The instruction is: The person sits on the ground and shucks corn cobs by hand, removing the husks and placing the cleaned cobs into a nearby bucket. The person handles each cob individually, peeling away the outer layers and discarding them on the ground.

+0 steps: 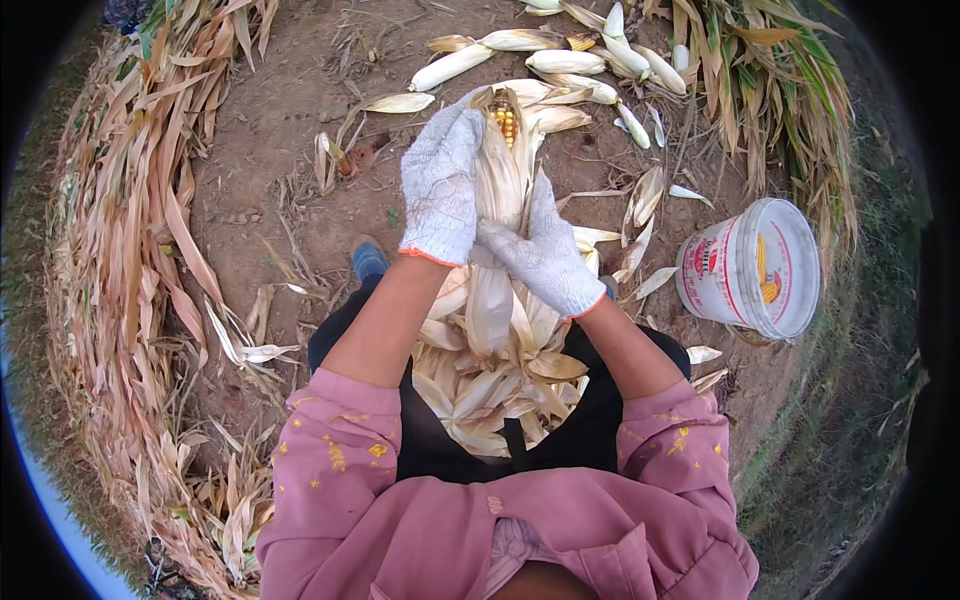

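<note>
Between my gloved hands is an ear of corn (501, 176) in dry, pale husk, its tip pointing away from me. At the tip the husk is parted, and yellow and brownish kernels show. My left hand (442, 172), in a white knit glove with an orange cuff edge, grips the ear's left side near the tip. Lower down on the right, my right hand (544, 251), gloved alike, holds the husk near the base with its thumb across the front. A strip of loose husk (490, 311) hangs below the hands. My fingers behind the ear are hidden.
Loose husks (487, 397) are heaped between my legs. Several unhusked ears (566, 62) lie ahead on bare soil (255, 150). At right a white plastic bucket (709, 266) with red printing holds yellow corn (763, 270). Dry cornstalks (127, 300) lie left, more stalks (757, 82) upper right.
</note>
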A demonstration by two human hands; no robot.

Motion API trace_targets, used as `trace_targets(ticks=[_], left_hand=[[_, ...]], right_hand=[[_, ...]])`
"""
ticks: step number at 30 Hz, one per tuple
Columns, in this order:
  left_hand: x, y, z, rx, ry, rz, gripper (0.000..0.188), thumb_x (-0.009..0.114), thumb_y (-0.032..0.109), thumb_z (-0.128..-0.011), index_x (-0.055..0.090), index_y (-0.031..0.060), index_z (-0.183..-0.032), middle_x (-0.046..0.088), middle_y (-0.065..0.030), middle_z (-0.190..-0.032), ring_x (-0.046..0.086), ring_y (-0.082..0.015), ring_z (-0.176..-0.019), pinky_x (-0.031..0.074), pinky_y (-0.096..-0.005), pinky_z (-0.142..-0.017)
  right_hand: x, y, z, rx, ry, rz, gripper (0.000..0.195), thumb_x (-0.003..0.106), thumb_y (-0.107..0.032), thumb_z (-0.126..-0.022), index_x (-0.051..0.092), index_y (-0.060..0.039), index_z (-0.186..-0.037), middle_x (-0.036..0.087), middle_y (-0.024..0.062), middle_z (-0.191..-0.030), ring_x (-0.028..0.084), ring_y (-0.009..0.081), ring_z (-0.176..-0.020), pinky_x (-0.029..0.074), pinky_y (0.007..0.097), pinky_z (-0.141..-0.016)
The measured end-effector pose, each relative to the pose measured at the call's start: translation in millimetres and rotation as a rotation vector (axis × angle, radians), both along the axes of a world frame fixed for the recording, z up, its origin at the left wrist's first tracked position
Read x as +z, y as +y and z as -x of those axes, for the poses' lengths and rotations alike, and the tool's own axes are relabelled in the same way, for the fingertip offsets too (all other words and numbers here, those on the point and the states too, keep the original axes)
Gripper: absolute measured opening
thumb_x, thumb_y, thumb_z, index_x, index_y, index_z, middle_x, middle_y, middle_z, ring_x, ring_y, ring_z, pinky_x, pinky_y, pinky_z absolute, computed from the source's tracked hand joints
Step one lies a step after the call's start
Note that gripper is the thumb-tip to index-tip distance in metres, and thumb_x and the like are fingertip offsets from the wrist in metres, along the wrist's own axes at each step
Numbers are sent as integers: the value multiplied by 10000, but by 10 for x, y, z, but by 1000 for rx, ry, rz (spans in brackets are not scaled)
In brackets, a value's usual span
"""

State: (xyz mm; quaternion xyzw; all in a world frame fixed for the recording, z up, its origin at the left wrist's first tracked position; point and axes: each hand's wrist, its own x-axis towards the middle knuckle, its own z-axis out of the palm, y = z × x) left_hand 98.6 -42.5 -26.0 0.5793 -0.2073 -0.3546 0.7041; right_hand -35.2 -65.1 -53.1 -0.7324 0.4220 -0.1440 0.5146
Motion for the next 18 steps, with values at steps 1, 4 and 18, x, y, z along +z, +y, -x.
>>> trace_targets(ticks=[1, 4, 18], left_hand=[[8, 8, -17, 1, -33, -18, 345, 560, 184, -965, 605, -31, -1231, 623, -94, -1193, 577, -150, -1078, 457, -272, -939], [-30, 11, -17, -31, -49, -7, 303, 540, 175, -971, 621, -46, -1161, 626, -95, -1137, 581, -164, -1027, 446, -284, -935], [-434, 109, -78, -311, -747, 212, 246, 628, -29, -809, 637, -39, -1054, 642, -179, -1099, 619, -322, -1038, 497, -374, -931]], right_hand=[[-63, -12, 8, -32, -136, -100, 771, 662, -336, -882, 261, 6, -1443, 570, 204, -1261, 587, 250, -1134, 469, 349, -946], [-98, 7, 0, -146, -359, -284, 594, 556, -317, -968, 344, 32, -1399, 603, 162, -1166, 577, 195, -1059, 473, 299, -887], [90, -518, 16, -708, -994, -795, 398, 571, -371, -941, 538, -88, -1218, 631, 84, -1061, 644, 226, -915, 538, 382, -836]])
